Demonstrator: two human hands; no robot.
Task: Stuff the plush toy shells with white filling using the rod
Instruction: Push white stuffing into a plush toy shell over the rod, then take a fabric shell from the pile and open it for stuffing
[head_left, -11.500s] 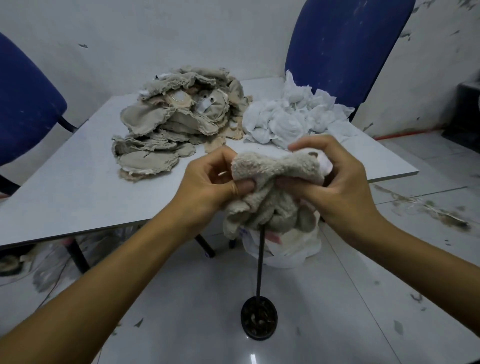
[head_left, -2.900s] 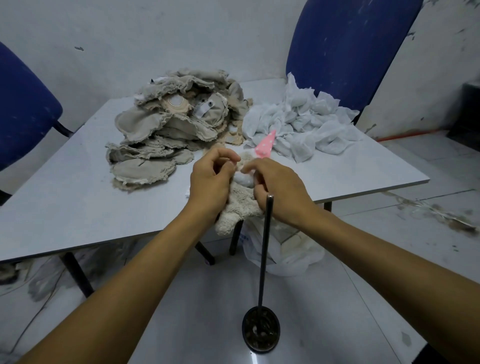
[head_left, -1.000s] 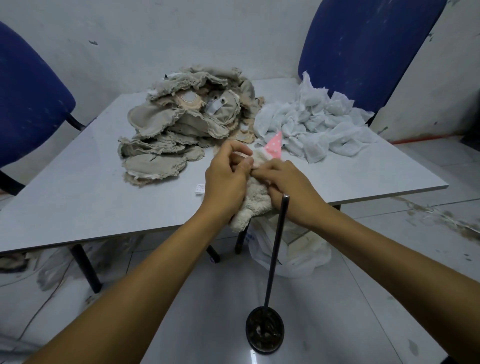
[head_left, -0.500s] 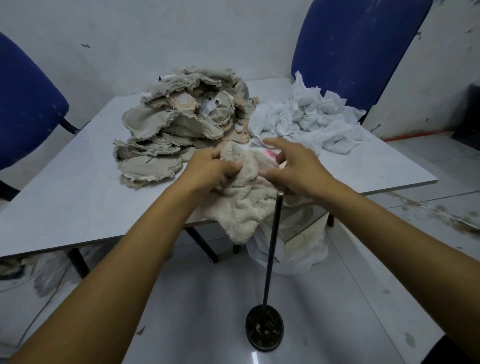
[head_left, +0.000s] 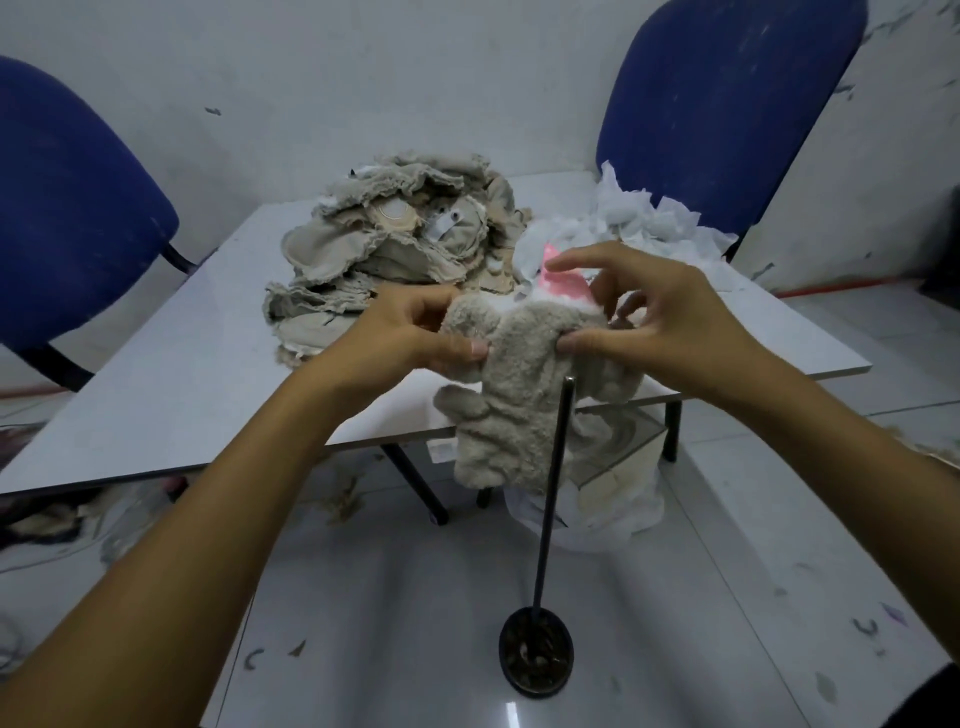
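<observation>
A beige fuzzy plush shell (head_left: 514, 405) with a pink patch (head_left: 563, 283) at its top hangs over the table's front edge. My left hand (head_left: 415, 332) pinches its left upper part, and my right hand (head_left: 660, 317) pinches the right upper part, fingers spread above the pink patch. A black rod (head_left: 553, 483) stands upright on a round base (head_left: 536, 652) on the floor, its tip just in front of the shell, touching neither hand. A pile of white filling (head_left: 639, 223) lies on the table behind my right hand.
A heap of flat beige shells (head_left: 384, 249) lies on the grey table (head_left: 197, 364). Blue chairs stand at the left (head_left: 67, 208) and behind the table (head_left: 727, 104). A white plastic bag (head_left: 613, 504) sits on the floor under the table edge.
Both hands have drawn the shell back toward me and lifted its top, so it hangs lower over the table edge. The pink patch shows again. The rod has not moved.
</observation>
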